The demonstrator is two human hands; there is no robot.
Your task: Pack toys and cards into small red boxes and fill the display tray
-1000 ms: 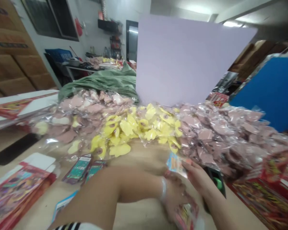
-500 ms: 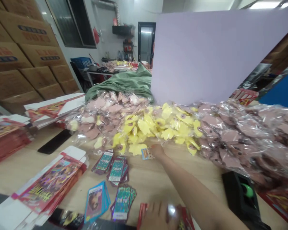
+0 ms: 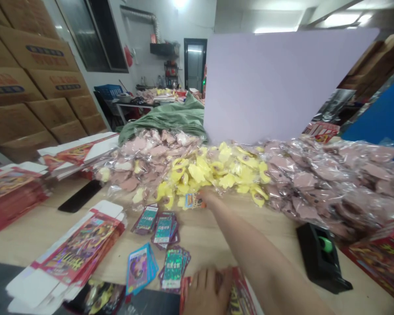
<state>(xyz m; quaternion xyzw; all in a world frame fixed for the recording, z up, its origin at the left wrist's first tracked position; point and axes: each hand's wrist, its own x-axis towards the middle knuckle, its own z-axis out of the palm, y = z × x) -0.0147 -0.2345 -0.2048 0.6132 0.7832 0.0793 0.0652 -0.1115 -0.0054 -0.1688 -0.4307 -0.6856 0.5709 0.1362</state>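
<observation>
My right hand (image 3: 207, 197) reaches far forward across the wooden table and pinches a small colourful card (image 3: 191, 201) at the near edge of a heap of yellow bagged toys (image 3: 216, 170). My left hand (image 3: 205, 292) lies flat with fingers spread on a red printed pack (image 3: 241, 297) at the table's near edge. Between the hands lie small stacks of green and purple cards (image 3: 162, 227) and a blue card stack (image 3: 138, 271).
Heaps of pink bagged toys (image 3: 315, 179) flank the yellow ones. A black tape dispenser (image 3: 320, 256) stands at the right. Flat red printed cartons (image 3: 75, 249) are piled left, with a black phone (image 3: 79, 195) behind. Brown boxes (image 3: 29, 83) are stacked far left; a pale board (image 3: 276, 83) stands behind.
My right hand has pushed the small card farther forward, up against the yellow toys. My left hand has stayed on the red pack, now with its fingers showing more clearly. The camera shifted slightly.
</observation>
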